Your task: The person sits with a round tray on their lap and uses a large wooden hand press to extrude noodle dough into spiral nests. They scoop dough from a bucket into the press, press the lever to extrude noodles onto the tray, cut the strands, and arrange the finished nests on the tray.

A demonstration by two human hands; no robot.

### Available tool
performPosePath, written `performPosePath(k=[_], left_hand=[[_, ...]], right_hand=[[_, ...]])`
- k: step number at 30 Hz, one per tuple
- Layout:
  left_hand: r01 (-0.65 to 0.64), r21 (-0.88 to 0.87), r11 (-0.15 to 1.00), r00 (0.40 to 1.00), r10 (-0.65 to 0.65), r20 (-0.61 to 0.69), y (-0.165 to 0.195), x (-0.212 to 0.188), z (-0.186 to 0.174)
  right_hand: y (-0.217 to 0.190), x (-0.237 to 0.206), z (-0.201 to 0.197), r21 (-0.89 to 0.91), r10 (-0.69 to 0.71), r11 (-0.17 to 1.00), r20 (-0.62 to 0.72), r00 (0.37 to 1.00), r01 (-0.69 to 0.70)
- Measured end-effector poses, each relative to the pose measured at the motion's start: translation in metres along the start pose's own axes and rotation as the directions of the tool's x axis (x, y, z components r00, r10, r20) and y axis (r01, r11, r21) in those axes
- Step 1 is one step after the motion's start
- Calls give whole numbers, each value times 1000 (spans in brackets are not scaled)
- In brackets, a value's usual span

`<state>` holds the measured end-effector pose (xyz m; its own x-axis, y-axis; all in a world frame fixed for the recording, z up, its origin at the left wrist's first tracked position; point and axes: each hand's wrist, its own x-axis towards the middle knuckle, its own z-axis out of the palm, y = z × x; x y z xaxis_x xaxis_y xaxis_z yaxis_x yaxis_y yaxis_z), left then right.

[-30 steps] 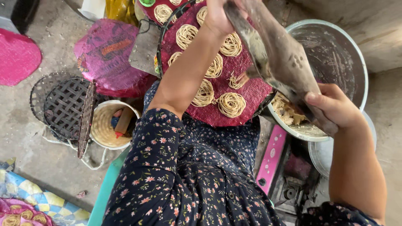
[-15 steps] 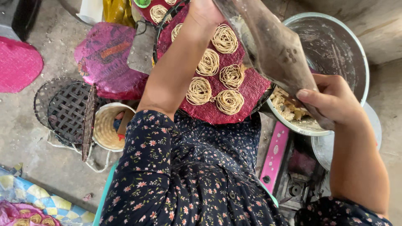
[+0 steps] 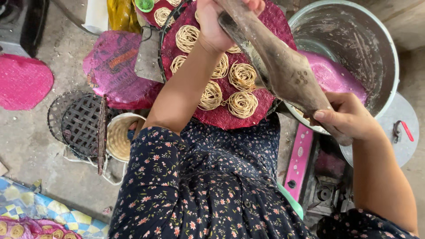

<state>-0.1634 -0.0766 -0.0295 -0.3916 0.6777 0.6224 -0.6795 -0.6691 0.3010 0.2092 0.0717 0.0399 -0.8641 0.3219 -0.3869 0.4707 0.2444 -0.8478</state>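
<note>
Wooden noodle press [image 3: 283, 73] is held over the red woven mat [image 3: 270, 99], left hand [image 3: 217, 22] closed round its top, right hand [image 3: 347, 117] clenched on the lower handle; steady, even squeezing would coil noodles [image 3: 242, 104] neatly; keep nests apart.

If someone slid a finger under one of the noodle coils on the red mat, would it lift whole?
Probably not cleanly. Each noodle coil is a loose spiral of thin strands, so it would likely sag or unravel. It looks light and soft, and the woven red mat under it may grip the strands.
</note>
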Motion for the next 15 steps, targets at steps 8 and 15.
performPosePath(k=[8, 15], left_hand=[[604, 797, -30, 680, -503, -534, -93, -56, -54], [680, 676, -283, 490, -510, -707, -84, -68, -28]], right_hand=[[12, 9, 11, 19, -63, 998, -49, 997, 64], [24, 11, 14, 148, -87, 984, -116, 989, 104]])
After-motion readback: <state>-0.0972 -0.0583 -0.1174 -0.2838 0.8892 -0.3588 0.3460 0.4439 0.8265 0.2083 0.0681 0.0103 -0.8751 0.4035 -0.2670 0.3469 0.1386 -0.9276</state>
